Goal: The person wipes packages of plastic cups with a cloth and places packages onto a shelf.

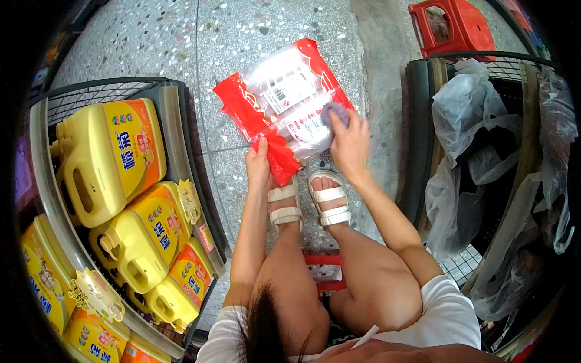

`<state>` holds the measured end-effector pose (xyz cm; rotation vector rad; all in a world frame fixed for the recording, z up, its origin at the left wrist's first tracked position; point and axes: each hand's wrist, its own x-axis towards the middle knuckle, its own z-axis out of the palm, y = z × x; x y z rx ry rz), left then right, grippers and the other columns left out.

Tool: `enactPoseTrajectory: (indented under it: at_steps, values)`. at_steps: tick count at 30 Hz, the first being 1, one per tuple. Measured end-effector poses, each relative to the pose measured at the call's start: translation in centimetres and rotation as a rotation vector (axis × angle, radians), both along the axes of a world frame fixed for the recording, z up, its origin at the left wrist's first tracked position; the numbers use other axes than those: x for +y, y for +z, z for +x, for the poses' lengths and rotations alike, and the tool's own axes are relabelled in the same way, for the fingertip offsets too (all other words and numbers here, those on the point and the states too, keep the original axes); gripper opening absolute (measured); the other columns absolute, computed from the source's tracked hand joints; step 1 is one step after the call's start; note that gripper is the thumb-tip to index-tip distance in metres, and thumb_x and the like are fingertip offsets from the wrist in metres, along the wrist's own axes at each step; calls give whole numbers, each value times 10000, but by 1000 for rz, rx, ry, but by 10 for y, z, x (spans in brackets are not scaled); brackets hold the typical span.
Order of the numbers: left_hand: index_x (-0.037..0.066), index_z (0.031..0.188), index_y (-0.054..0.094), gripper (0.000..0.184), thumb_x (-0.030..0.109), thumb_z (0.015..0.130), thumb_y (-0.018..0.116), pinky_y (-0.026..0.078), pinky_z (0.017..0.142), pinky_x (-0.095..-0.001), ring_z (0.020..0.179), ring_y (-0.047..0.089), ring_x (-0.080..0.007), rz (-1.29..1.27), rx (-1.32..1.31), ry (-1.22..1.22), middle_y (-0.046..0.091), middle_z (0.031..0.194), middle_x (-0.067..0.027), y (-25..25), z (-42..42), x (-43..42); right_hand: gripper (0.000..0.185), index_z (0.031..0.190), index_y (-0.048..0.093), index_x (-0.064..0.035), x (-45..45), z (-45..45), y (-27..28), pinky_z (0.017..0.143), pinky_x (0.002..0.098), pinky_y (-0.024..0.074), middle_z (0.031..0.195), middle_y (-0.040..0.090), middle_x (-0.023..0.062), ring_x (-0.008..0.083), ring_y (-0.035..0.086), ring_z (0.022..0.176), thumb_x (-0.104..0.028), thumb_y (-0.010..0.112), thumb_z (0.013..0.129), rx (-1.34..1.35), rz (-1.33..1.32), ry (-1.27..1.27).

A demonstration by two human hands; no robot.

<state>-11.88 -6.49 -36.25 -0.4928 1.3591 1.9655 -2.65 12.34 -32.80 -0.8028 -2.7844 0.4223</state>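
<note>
A red and clear plastic package (293, 100) with a barcode label, clear cylindrical items showing inside, hangs over the floor in front of my feet. My left hand (258, 164) pinches its red lower left corner. My right hand (350, 142) is closed round a greyish-purple cloth (336, 115), which lies against the right side of the package. Whether the fingers of that hand also touch the package is hard to tell.
Yellow jugs (112, 157) fill a wire shelf (175, 121) on the left. At right, plastic bags (463, 115) hang on another rack (417, 121). A red stool (454, 27) stands at the upper right. Red plastic (327, 272) shows between my legs.
</note>
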Motion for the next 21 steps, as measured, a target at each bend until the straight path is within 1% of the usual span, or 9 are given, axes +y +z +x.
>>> enactPoseTrajectory:
  at_steps: [1,2,3,5,8,10,13,16,21]
  values:
    - [-21,1154,591,295,212,1031,457,556,742,-341,837,666,-199,-4,0,6,674,1006,-124,2,0,2,470,1173,663,-142,-13,3,1,882,442,453,1176,549,177,369,516,1037,5,616,729,29,-17,71]
    - [-21,1157,589,294,208,1031,455,556,745,-339,835,666,-200,-1,-3,18,675,1008,-124,2,0,3,479,1171,660,-159,-26,4,1,822,441,455,1182,560,135,333,518,975,-5,585,724,65,-19,122]
    - [-22,1160,586,292,204,1031,453,556,747,-337,834,666,-201,1,-6,30,675,1011,-125,2,0,4,474,1165,661,-165,-40,7,0,805,432,452,1192,550,127,326,518,963,-8,586,723,75,-76,176]
    - [-22,1169,581,290,197,1031,450,557,755,-334,835,667,-203,-17,2,48,675,1016,-126,0,0,5,395,1140,664,-156,-66,10,4,776,416,452,1193,534,117,310,520,979,-74,581,762,68,-107,319]
    - [-13,1187,579,289,196,1027,463,549,796,-339,883,660,-204,-42,24,41,670,1051,-119,-6,0,2,372,1131,667,-150,-86,13,-4,771,420,448,1182,536,114,301,520,1004,-93,572,775,127,-185,469]
    - [7,1202,589,288,207,1018,493,529,860,-352,969,643,-201,-11,22,17,659,1115,-102,-10,0,-4,376,1128,671,-151,-81,13,-4,784,429,445,1178,535,119,307,518,1022,-92,578,769,118,-209,432]
    - [-27,1192,576,292,178,1030,446,554,806,-347,876,666,-211,6,4,78,669,1045,-129,-11,2,-2,394,1131,670,-146,-58,18,-5,801,434,448,1166,540,128,320,518,1021,-80,591,751,120,-153,355]
    - [-31,1206,568,302,184,1031,448,551,820,-360,890,667,-220,9,-7,-21,666,1056,-134,-8,2,-5,434,1146,666,-139,-31,23,-10,832,443,450,1162,543,146,341,517,1024,-45,602,727,147,-102,231]
    - [-33,1209,570,308,193,1025,469,551,824,-362,892,667,-224,62,-24,11,670,1048,-140,-6,3,-6,477,1185,656,-133,8,22,-11,904,462,443,1187,535,176,377,510,1041,10,594,735,133,-24,-1]
